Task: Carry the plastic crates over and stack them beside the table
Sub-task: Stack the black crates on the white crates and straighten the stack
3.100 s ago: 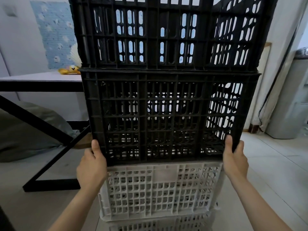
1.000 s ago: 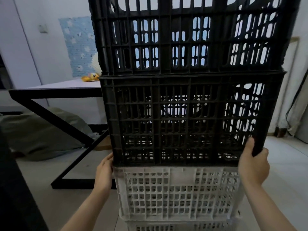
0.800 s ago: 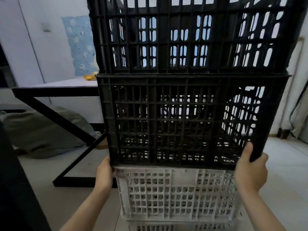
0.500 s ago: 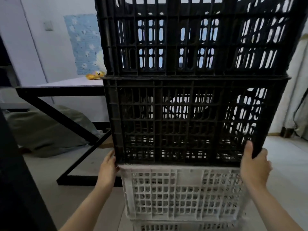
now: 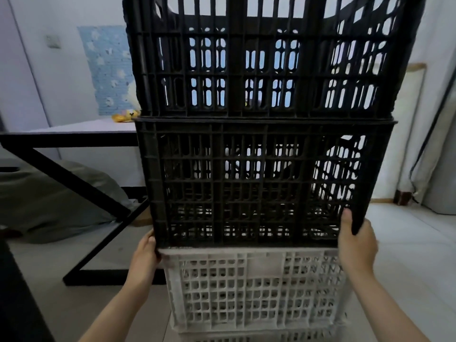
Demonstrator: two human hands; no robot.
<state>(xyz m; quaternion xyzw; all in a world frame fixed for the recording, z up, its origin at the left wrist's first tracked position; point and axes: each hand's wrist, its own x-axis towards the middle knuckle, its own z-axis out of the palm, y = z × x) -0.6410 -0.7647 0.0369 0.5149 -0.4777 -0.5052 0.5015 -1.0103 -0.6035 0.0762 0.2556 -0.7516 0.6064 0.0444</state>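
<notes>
Black crate (image 5: 251,183) flush on white crate (image 5: 256,290), hands at corners

Pretty dim indoors; daylight pokes through the slotted black plastic crates (image 5: 259,119) from behind, leaving them near-silhouettes. Edges bow from the wide-angle lens, slightly soft overall.

Stack of crates close in front: upper black crate (image 5: 266,58) on lower black crate (image 5: 259,183), on white crate (image 5: 254,290). Left hand (image 5: 145,260) gripping lower black crate's bottom left corner, right hand (image 5: 355,243) wrapped around its bottom right corner. Table (image 5: 74,134) just left of stack, grey cushion (image 5: 49,201) beneath.
</notes>
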